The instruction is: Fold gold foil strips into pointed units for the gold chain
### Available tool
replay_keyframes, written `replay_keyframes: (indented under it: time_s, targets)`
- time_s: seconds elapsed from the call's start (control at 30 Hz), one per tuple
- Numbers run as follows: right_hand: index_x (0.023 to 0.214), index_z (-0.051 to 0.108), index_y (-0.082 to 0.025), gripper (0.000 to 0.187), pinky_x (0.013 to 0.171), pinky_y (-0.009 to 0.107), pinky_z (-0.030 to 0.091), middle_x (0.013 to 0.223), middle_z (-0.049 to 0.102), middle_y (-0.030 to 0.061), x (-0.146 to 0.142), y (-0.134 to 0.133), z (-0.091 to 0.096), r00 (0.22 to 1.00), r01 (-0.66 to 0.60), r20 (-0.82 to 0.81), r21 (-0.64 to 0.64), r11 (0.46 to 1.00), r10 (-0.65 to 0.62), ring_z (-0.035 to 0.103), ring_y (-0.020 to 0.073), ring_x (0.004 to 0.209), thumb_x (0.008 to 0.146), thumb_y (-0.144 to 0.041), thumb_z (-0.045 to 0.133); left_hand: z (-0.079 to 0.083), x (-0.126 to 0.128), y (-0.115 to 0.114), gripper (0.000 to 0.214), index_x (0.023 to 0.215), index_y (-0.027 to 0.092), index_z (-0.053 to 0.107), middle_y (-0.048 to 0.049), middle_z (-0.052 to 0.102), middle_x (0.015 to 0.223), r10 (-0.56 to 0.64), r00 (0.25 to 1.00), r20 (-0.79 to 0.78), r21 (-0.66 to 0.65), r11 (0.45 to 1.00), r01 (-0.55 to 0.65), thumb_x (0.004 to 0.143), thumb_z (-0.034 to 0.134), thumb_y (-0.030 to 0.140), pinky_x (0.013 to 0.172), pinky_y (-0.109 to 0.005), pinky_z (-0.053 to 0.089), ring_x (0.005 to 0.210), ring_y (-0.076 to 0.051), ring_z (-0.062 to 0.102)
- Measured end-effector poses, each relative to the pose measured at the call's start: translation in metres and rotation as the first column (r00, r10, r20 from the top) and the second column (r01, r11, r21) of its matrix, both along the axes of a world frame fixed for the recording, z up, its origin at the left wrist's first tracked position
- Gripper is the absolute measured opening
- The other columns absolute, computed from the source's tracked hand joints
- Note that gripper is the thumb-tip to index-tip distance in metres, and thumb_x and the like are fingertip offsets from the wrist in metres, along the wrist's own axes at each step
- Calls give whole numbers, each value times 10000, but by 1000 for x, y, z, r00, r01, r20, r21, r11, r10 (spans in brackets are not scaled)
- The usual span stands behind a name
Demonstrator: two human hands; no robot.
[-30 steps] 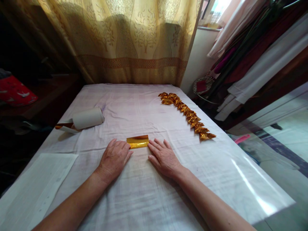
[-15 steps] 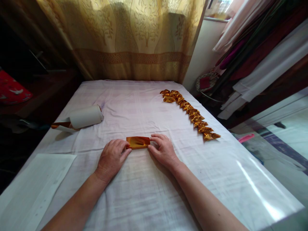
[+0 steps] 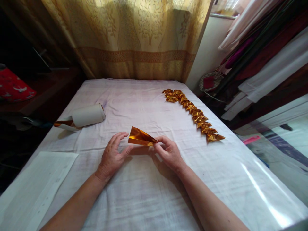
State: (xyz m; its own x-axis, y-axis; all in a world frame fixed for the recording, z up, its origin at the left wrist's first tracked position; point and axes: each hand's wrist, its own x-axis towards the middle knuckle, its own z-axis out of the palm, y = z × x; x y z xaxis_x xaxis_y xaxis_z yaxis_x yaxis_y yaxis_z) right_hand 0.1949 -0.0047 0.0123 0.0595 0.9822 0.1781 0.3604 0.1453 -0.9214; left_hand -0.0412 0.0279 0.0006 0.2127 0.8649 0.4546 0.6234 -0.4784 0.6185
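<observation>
A folded piece of gold foil paper (image 3: 140,138) is lifted off the white cloth (image 3: 134,189) in front of me. My right hand (image 3: 169,153) pinches its right end between thumb and fingers. My left hand (image 3: 113,155) is beside the paper's left end, fingers curved and apart, thumb under the paper's lower edge, not clamped on it. A row of several folded gold pieces (image 3: 193,113) lies diagonally on the cloth to the right.
A white roll with a gold foil tail (image 3: 84,116) lies at the left. A white sheet of paper (image 3: 36,187) rests at the near left. A patterned curtain (image 3: 134,38) hangs behind; clothes (image 3: 260,48) hang at the right.
The gold paper lay flat under both hands' fingertips; my right hand has pinched its right end and raised it, and my left hand's fingers have lifted and opened.
</observation>
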Motion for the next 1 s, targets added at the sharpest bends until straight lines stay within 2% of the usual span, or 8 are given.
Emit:
replay_keyframes:
  time_s: [0.13, 0.27, 0.4, 0.53, 0.63, 0.73, 0.87, 1.0]
  targets:
    - [756, 612, -218, 108, 631, 248, 480, 702, 636, -17, 0, 0, 2, 996, -2, -90, -6, 1000, 1, 606, 147, 676, 805, -311, 587, 5, 5, -3, 305, 1064, 209, 654, -87, 680, 1206, -34, 985, 167, -75, 996, 47, 900, 581, 455, 1043, -401, 491, 1144, -230, 634]
    - [809, 633, -212, 121, 634, 250, 497, 748, 664, -4, -4, -1, 3, 985, -22, -173, -30, 999, 16, 636, 159, 726, 780, -324, 597, 9, 11, -7, 343, 984, 192, 685, -63, 744, 1024, 42, 951, 306, -261, 965, 41, 856, 615, 502, 949, -389, 540, 965, -226, 695]
    - [951, 664, -209, 202, 701, 280, 531, 809, 702, 7, -5, -4, 5, 989, -73, -127, -33, 997, 69, 670, 172, 776, 781, -302, 603, 12, 14, -8, 386, 918, 168, 689, -51, 747, 887, 74, 898, 435, -379, 919, 108, 818, 639, 538, 824, -336, 565, 841, -203, 693]
    - [1064, 647, -217, 266, 813, 338, 532, 969, 744, 49, 0, -5, 10, 994, -92, -53, 40, 995, 94, 685, 191, 875, 816, -313, 626, 14, 12, -6, 381, 950, 163, 660, -52, 732, 900, 91, 874, 478, -411, 902, 130, 812, 638, 518, 761, -303, 563, 819, -186, 682]
    - [1181, 601, -225, 350, 852, 366, 520, 1122, 730, 88, 3, -5, 13, 993, -91, -61, 87, 992, 97, 684, 207, 967, 850, -337, 613, 18, 7, -5, 373, 1070, 174, 641, -50, 717, 942, 35, 931, 363, -372, 922, 111, 848, 584, 468, 757, -303, 561, 848, -186, 685]
    - [1226, 580, -234, 367, 863, 374, 515, 1178, 710, 98, 2, -5, 14, 993, -106, -50, 94, 990, 111, 675, 214, 1024, 877, -347, 587, 27, 5, -7, 434, 1296, 214, 565, -21, 689, 906, -54, 994, 90, -247, 966, 75, 895, 532, 378, 794, -315, 550, 854, -178, 676]
    - [1242, 574, -241, 376, 842, 359, 514, 1187, 703, 93, -3, -6, 14, 992, -129, 2, 125, 984, 130, 672, 208, 1014, 877, -332, 591, 39, 7, -11, 578, 1505, 229, 336, -26, 695, 925, -217, 961, -173, -16, 976, 217, 945, 470, 272, 922, -379, 510, 893, -193, 659]
    - [1259, 564, -248, 388, 777, 323, 520, 1157, 708, 81, -9, -7, 17, 990, -142, 47, 184, 973, 136, 674, 186, 935, 879, -317, 595, 40, 10, -12, 681, 1572, 241, 131, -41, 702, 963, -257, 921, -292, 138, 942, 306, 973, 454, 234, 943, -408, 496, 935, -216, 647]
